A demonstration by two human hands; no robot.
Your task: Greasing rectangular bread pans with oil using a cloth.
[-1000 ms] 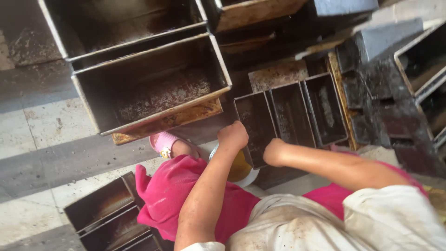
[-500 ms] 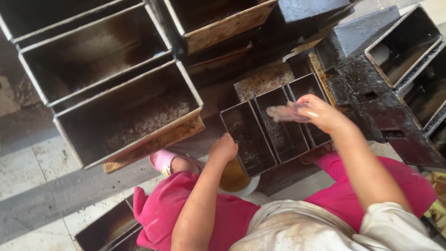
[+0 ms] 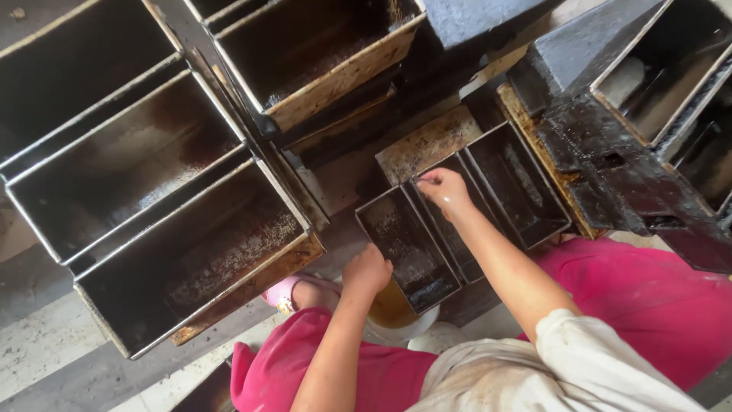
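Near the middle of the view, between the person's knees in pink trousers (image 3: 656, 305), sits a strapped set of three dark loaf tins (image 3: 465, 217), narrow compartments side by side, running from near left to far right, their insides blackened and speckled. Over the far end of the middle compartment the right hand (image 3: 444, 189) is closed with the fingers pinched together on something small and pale at the tin's rim — what it is I cannot tell, as it is mostly hidden by the fingers. The forearm runs back from there across the tins toward a soiled white sleeve (image 3: 587, 351) at the near right. Nearer and to the left, the left hand (image 3: 367, 271) is curled into a loose fist at the near left edge of the leftmost compartment, touching or just beside its rim; whether it holds anything cannot be seen from this angle. Just under that hand, close to the tin set's near corner, a pale bowl (image 3: 396, 320) with a yellowish-brown liquid stands on the floor, partly covered by the wrist. Left of the hands a large group of bigger, open metal tins (image 3: 191, 252) lies tilted, their rims rusty and their bottoms crusted — well apart from the right hand, near the left one. Farther right, more black tins (image 3: 648, 91) are stacked. A pink sandal (image 3: 284, 294) shows beneath the big tins, on the grey tiled floor (image 3: 46, 343).
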